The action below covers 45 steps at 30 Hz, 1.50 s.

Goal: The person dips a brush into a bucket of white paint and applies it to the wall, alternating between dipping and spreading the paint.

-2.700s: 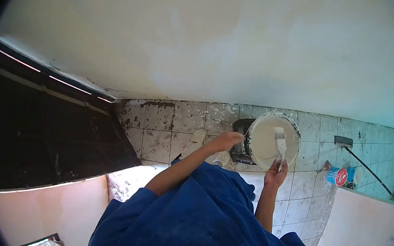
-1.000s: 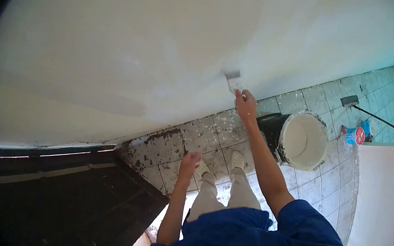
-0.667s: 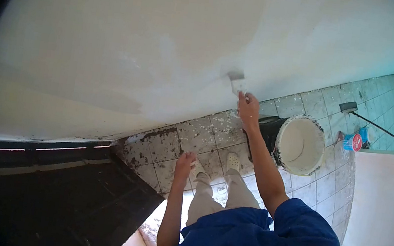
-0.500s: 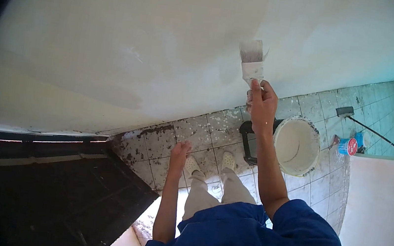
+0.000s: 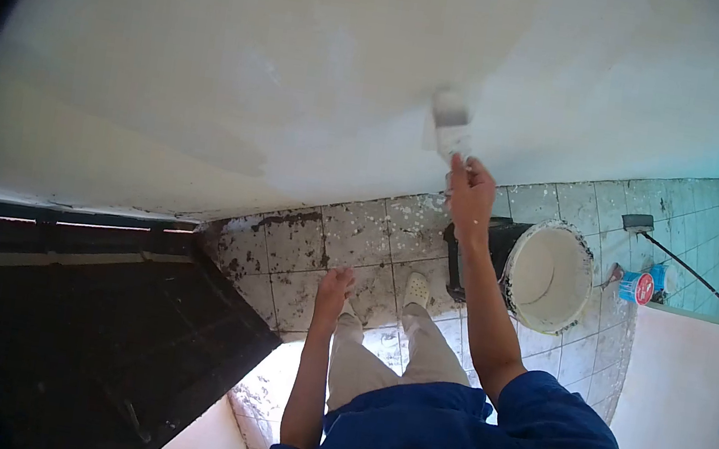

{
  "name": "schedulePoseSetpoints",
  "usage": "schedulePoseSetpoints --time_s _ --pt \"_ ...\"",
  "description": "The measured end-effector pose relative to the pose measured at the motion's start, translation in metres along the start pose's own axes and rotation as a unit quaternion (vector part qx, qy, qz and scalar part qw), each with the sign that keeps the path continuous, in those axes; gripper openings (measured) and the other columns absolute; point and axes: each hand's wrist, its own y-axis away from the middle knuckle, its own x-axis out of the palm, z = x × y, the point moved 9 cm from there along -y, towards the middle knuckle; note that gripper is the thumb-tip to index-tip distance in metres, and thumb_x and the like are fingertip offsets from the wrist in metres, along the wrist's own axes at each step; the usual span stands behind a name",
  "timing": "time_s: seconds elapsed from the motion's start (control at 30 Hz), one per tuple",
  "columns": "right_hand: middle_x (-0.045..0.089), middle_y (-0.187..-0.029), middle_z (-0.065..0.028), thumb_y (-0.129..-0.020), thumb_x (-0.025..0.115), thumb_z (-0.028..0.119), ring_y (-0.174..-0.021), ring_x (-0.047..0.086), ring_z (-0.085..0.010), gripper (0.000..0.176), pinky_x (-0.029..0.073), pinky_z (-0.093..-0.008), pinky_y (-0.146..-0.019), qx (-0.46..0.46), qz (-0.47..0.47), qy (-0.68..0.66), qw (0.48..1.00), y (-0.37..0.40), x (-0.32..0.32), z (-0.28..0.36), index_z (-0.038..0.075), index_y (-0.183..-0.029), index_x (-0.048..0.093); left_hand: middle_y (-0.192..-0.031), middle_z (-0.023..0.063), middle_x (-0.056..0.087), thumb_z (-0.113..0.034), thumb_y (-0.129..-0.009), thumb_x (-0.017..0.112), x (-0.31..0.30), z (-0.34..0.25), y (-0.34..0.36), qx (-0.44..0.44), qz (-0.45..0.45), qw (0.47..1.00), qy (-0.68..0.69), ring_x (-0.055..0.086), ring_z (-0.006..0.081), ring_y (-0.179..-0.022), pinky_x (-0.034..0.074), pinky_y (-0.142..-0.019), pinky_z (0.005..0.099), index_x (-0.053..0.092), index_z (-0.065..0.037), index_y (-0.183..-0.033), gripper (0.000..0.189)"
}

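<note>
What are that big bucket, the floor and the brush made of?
Bucket: probably plastic, smooth white inside, rim crusted with splatter. Floor: seemingly ceramic tile, square with grout lines, paint-speckled. Paintbrush in the right hand: pale bristles, coated white; handle hidden by the grip.

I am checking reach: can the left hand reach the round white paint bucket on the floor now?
Probably not directly: the left hand hangs beside the beige-trousered legs, and the round white paint bucket stands on their far side.
</note>
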Motion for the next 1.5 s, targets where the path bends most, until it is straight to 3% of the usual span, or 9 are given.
schedulePoseSetpoints --time_s 0.17,0.27,0.43,0.53,0.7,0.9,1.0,1.3,1.5 --pt "0.044 -0.055 0.0067 -0.091 0.058 0.024 -0.045 0.037 -0.0015 0.019 0.026 -0.0196 -0.038 0.002 -0.019 -0.079 0.997 0.01 0.023 0.021 0.006 -0.085 0.054 -0.11 0.0031 0.06 -0.031 -0.09 0.055 0.002 0.007 -0.008 -0.005 0.045 0.999 -0.011 0.055 0.0151 -0.102 0.043 -0.081 0.0294 0.056 -0.008 -0.113 0.032" --pt "0.062 -0.069 -0.0166 -0.087 0.057 0.034 -0.06 0.059 -0.0299 0.039 0.044 -0.0367 -0.057 -0.016 -0.077 0.275 0.958 -0.032 0.022 -0.155 -0.005 -0.083 0.06 -0.112 0.0035 0.06 -0.03 -0.09 0.055 -0.001 -0.002 0.0 -0.012 0.065 0.996 -0.057 0.055 0.0156 -0.104 0.043 -0.082 0.0297 0.056 -0.008 -0.113 0.031" --pt "0.046 -0.052 -0.0038 -0.088 0.058 0.028 -0.048 0.046 -0.0144 0.034 0.039 -0.0333 -0.048 -0.073 -0.113 0.391 0.91 -0.034 0.009 -0.243 -0.003 -0.073 0.056 -0.113 0.0045 0.06 -0.03 -0.091 0.054 -0.043 0.013 0.005 -0.013 0.034 0.999 -0.021 0.055 0.0156 -0.105 0.043 -0.084 0.031 0.055 -0.007 -0.112 0.031" --pt "0.046 -0.053 0.0006 -0.089 0.058 0.028 -0.046 0.043 -0.0075 0.031 0.034 -0.0263 -0.042 0.041 -0.059 0.066 0.995 0.003 0.032 -0.095 0.0 -0.075 0.056 -0.114 0.0055 0.06 -0.031 -0.091 0.054 -0.053 0.021 0.012 -0.038 0.029 0.998 -0.03 0.054 0.0162 -0.106 0.042 -0.085 0.0321 0.055 -0.007 -0.113 0.033" --pt "0.049 -0.054 -0.0008 -0.091 0.056 0.027 -0.046 0.043 -0.0088 0.034 0.033 -0.0279 -0.042 -0.017 -0.031 -0.054 0.998 0.034 0.048 0.038 -0.001 -0.071 0.055 -0.114 0.0061 0.06 -0.031 -0.091 0.053 -0.043 0.013 0.015 -0.017 0.062 0.998 -0.013 0.055 0.0166 -0.105 0.042 -0.086 0.0327 0.054 -0.007 -0.114 0.034" --pt "0.053 -0.056 -0.0051 -0.087 0.06 0.032 -0.048 0.047 -0.013 0.039 0.038 -0.0324 -0.045 -0.011 -0.098 0.251 0.963 -0.028 0.049 -0.223 -0.003 -0.072 0.056 -0.11 0.0057 0.061 -0.031 -0.09 0.055 -0.03 0.019 -0.001 -0.02 0.074 0.996 -0.043 0.056 0.0165 -0.103 0.042 -0.085 0.0319 0.054 -0.006 -0.115 0.035" --pt "0.056 -0.058 -0.01 -0.085 0.06 0.035 -0.051 0.05 -0.0178 0.044 0.041 -0.0375 -0.05 0.106 -0.033 0.33 0.937 -0.011 0.04 -0.258 -0.007 -0.073 0.057 -0.108 0.0052 0.061 -0.032 -0.09 0.056 -0.032 0.019 -0.013 -0.006 0.077 0.995 -0.07 0.056 0.016 -0.102 0.042 -0.085 0.0313 0.054 -0.006 -0.115 0.036" --pt "0.047 -0.056 0.0028 -0.091 0.056 0.025 -0.049 0.04 -0.0026 0.029 0.03 -0.0226 -0.044 0.016 -0.008 -0.063 0.998 0.055 0.064 0.016 -0.002 -0.08 0.059 -0.109 0.0051 0.059 -0.032 -0.09 0.056 -0.029 -0.005 -0.015 0.013 0.084 0.995 -0.048 0.054 0.0147 -0.103 0.042 -0.083 0.0303 0.055 -0.008 -0.109 0.031" --pt "0.058 -0.059 -0.0141 -0.085 0.059 0.03 -0.053 0.056 -0.0275 0.037 0.041 -0.0389 -0.052 -0.046 -0.078 0.264 0.96 -0.006 0.087 -0.17 -0.006 -0.08 0.061 -0.111 0.0051 0.059 -0.032 -0.09 0.055 -0.037 0.014 -0.025 0.01 0.08 0.996 -0.038 0.054 0.0159 -0.105 0.042 -0.085 0.0301 0.054 -0.007 -0.111 0.032"
